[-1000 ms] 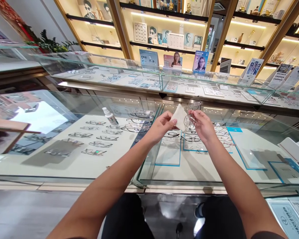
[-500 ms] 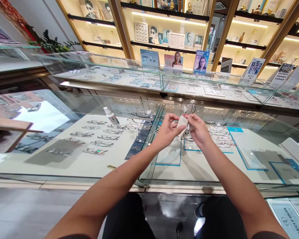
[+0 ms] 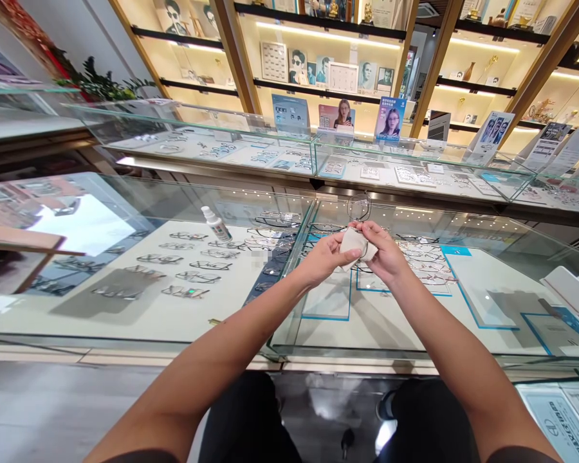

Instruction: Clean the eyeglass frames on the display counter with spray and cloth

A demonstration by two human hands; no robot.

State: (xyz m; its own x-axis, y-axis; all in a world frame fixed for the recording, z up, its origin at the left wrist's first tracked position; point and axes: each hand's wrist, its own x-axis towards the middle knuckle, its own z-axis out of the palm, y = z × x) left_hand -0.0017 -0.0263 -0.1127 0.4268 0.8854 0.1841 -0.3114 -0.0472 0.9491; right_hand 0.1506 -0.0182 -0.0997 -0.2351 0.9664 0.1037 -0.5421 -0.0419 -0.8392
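A pair of thin-rimmed eyeglasses [image 3: 359, 207] is held up over the glass counter, one round lens rising above my fingers. My right hand [image 3: 383, 253] is closed on the frame near its middle. With thumb and fingers, my left hand [image 3: 324, 258] pinches a pale cloth [image 3: 351, 240] folded over the lower lens. Cloth and fingers hide most of that lens and the temples. To the left, a white spray bottle [image 3: 217, 225] with a printed label stands on the counter top.
Beneath the glass top [image 3: 251, 331] lie rows of spectacle frames [image 3: 203, 278] and blue-edged display boards [image 3: 482, 289]. A second glass showcase [image 3: 313, 157] runs behind, with advertising cards [image 3: 390, 120] on it. A white folded stand [image 3: 567, 289] sits at the right.
My left hand and the cloth have shifted slightly left, and the cloth now spreads wider over the lower lens. The eyeglasses have turned a little, their upper lens moving left.
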